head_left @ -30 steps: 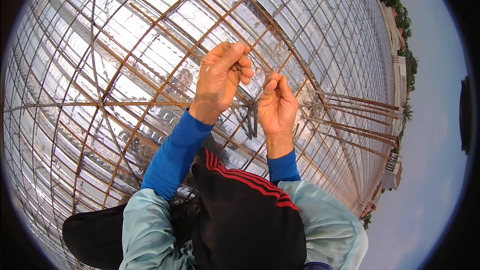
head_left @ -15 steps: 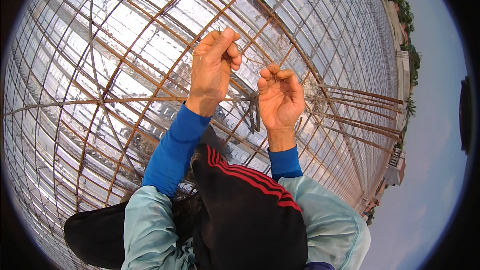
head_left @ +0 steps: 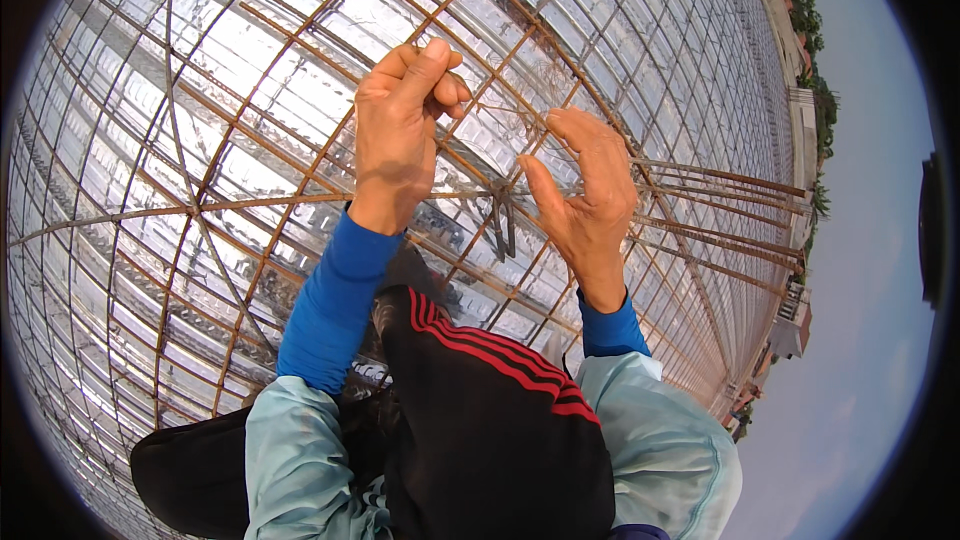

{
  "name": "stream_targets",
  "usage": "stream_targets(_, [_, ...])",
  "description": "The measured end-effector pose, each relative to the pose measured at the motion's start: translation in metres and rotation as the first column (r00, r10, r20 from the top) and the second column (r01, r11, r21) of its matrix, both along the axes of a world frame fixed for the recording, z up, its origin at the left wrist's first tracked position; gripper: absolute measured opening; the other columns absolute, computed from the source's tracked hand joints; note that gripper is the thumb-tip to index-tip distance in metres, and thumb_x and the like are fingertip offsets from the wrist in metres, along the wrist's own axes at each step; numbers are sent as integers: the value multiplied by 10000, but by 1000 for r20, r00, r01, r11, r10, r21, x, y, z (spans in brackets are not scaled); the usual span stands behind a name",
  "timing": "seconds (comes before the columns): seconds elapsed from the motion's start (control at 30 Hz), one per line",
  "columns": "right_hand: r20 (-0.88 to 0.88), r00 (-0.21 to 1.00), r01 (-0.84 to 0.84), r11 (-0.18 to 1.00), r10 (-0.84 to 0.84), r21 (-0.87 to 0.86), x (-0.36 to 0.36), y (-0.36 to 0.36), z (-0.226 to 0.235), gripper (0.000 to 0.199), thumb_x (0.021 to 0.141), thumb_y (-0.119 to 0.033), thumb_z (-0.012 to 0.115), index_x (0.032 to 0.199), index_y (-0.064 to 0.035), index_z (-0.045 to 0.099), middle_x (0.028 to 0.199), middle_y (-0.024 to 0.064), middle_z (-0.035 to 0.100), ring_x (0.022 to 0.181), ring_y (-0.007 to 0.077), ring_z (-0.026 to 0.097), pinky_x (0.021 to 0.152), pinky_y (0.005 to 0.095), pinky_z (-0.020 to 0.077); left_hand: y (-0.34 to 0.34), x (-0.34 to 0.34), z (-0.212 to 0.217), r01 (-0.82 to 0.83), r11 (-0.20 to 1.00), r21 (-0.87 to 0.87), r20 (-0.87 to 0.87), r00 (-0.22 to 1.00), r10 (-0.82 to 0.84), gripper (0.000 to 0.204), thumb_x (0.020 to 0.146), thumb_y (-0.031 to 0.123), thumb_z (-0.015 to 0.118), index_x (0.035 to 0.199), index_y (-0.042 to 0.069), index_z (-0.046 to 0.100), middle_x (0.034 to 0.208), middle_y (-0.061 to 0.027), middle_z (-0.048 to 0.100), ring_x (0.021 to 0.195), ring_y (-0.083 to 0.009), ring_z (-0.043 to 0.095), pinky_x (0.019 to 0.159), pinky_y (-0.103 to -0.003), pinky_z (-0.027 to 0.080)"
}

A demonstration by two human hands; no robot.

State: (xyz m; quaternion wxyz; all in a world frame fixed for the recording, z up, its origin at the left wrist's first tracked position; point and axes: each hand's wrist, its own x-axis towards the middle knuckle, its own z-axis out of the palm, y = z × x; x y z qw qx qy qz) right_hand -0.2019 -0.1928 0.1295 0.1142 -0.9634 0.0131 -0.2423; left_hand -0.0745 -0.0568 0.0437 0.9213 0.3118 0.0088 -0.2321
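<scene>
My left hand [head_left: 398, 135] is closed in a pinch above the rebar grid [head_left: 335, 197]. Thin tie wire [head_left: 503, 109] runs from near its fingertips toward my right hand. My right hand [head_left: 592, 190] has its thumb and fingers apart, its fingertips close to the wire's far end. I see nothing held in its palm. Between and below the hands, a pair of dark pincers [head_left: 502, 225] rests at a bar crossing with both handles pointing toward me.
Shiny corrugated metal decking [head_left: 150, 285] lies under the rusty bars. Several long bars [head_left: 725, 202] reach toward the right edge of the deck. My black trouser knee with red stripes [head_left: 490, 410] is close below the hands. Trees [head_left: 815, 110] stand beyond the edge.
My right hand has opened from a pinch and moved right and slightly down, away from the wire. My left hand has shifted a little left and up, still pinched.
</scene>
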Motion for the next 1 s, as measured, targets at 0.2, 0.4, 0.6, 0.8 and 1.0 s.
stream_targets(0.2, [43,999,18,998,-21,67,8,-10,-30,251,792,-36,853,997,-36,708,940,103,731,871,279,704,790,372,549,1,-3,7,-12,999,-46,-18,1000,11,225,1068,235,653,1002,20,665,740,-14,621,752,-145,645,694,-276,535])
stream_targets(0.4, [51,997,39,973,-52,229,12,-9,-41,312,818,-27,840,1079,-26,668,864,85,718,771,222,686,734,350,533,-1,-4,16,-76,995,-67,-36,997,74,241,1073,240,647,1002,9,659,741,-18,618,760,-149,647,710,-286,542])
stream_targets(0.6, [-300,936,259,217,182,941,0,-6,-24,453,904,-41,814,1281,12,568,853,69,719,806,156,698,770,317,558,4,9,3,-91,995,-46,-90,992,87,235,1053,228,677,918,38,649,745,-33,626,718,-144,623,690,-295,524])
stream_targets(0.8, [-91,895,266,-358,437,895,-2,-12,-33,420,953,-118,772,1304,22,588,851,76,718,816,172,699,796,322,556,13,24,-5,-46,996,-80,-46,998,42,237,1043,229,690,897,45,657,723,-18,605,706,-128,593,666,-282,488])
stream_targets(1.0, [-240,903,251,14,356,968,2,10,-34,355,990,-185,741,1242,51,657,855,73,707,811,156,682,807,297,540,12,22,3,-153,988,17,-44,987,153,249,1064,273,657,951,52,635,848,-58,654,712,-146,635,656,-314,544])
